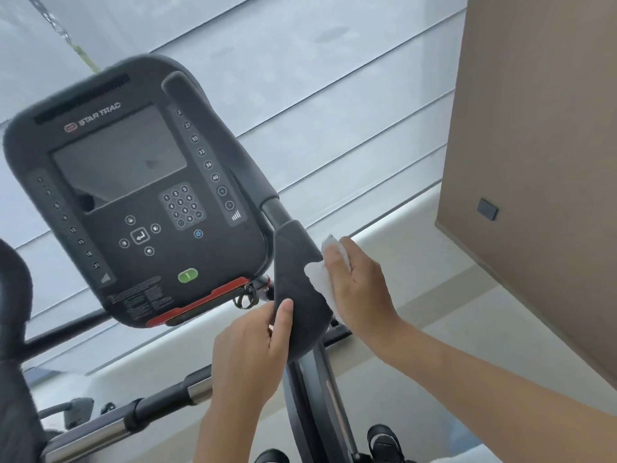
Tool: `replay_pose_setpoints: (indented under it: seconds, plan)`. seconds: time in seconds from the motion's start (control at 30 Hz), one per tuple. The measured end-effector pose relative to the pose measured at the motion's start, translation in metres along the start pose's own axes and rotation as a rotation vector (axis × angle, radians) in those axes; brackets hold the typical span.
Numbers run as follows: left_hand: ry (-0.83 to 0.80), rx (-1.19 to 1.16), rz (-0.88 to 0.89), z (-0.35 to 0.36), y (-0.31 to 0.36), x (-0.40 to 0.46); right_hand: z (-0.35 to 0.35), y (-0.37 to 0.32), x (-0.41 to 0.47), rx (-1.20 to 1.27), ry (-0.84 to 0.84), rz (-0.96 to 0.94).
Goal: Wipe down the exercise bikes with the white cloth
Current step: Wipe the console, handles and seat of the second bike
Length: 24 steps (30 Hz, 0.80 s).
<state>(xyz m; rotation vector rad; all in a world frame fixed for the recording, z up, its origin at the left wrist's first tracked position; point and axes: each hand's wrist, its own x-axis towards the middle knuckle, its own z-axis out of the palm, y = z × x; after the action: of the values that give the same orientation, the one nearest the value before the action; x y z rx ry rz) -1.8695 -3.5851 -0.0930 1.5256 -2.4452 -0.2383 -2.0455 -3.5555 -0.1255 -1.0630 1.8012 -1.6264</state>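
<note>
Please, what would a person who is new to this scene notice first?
First the big dark console at the left, with its grey screen and green button. Just right of it, the right hand presses a white cloth on the padded handlebar, while the left hand holds that pad from below.

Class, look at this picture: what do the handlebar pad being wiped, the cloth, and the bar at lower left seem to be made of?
Handlebar pad: probably foam or textured rubber; it is matte, dark grey, with a fuzzy edge. White cloth: likely thin woven or paper-like wipe; it crumples softly under the right hand. Bar: apparently polished metal; it is silvery with bright reflections.
</note>
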Motion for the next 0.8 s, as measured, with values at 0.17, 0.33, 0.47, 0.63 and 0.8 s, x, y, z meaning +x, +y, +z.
replay_pose_setpoints:
  seconds: [0.17,0.33,0.47,0.63,0.8]
  plan:
    - [0.031,-0.072,0.032,0.000,-0.002,0.000,-0.010,0.008,-0.034,-0.281,0.007,-0.249]
    - [0.132,-0.106,0.085,0.006,-0.013,-0.001,-0.016,-0.007,-0.010,-0.431,-0.008,-0.459]
    - [0.180,-0.205,0.171,0.006,-0.021,-0.004,0.006,-0.033,0.046,-0.559,0.014,-0.589]
    - [0.235,-0.311,0.181,0.005,-0.027,-0.007,0.019,-0.051,0.064,-0.688,-0.011,-0.678]
    - [0.247,-0.150,0.157,0.007,-0.044,-0.015,0.002,-0.039,-0.007,-0.716,-0.243,-0.876]
